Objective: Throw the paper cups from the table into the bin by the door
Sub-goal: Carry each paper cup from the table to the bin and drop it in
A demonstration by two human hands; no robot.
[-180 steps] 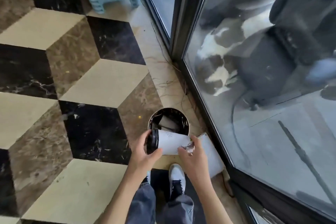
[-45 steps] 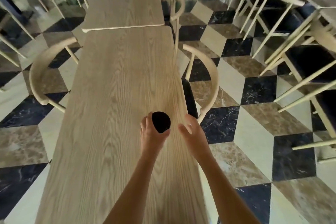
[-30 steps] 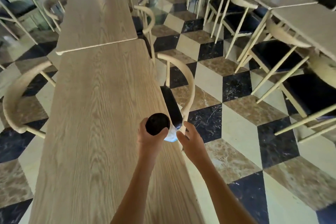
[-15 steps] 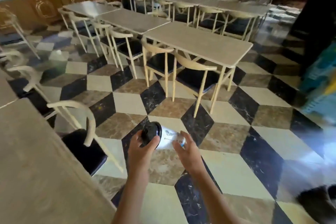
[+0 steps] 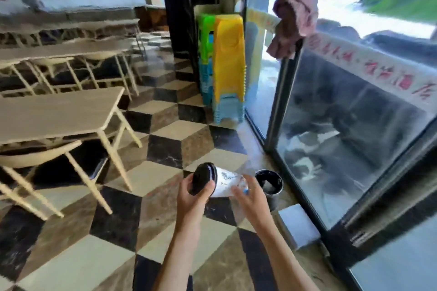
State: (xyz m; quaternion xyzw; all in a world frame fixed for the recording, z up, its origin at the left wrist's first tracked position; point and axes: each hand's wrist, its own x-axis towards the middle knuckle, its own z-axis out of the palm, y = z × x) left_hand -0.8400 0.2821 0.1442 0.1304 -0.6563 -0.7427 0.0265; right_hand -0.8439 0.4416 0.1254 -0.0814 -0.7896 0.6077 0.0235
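Nearly there: both hands, left hand [image 5: 192,196] and right hand [image 5: 250,194], grasp a white black-lidded paper cup [image 5: 218,181] sideways, the small round black bin [image 5: 269,182] just beyond the fingertips, drop still undone.

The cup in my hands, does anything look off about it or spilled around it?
The paper cup lies on its side between the left hand and right hand, black lid still on. No spill shows on the floor. The bin stands upright by the glass door.
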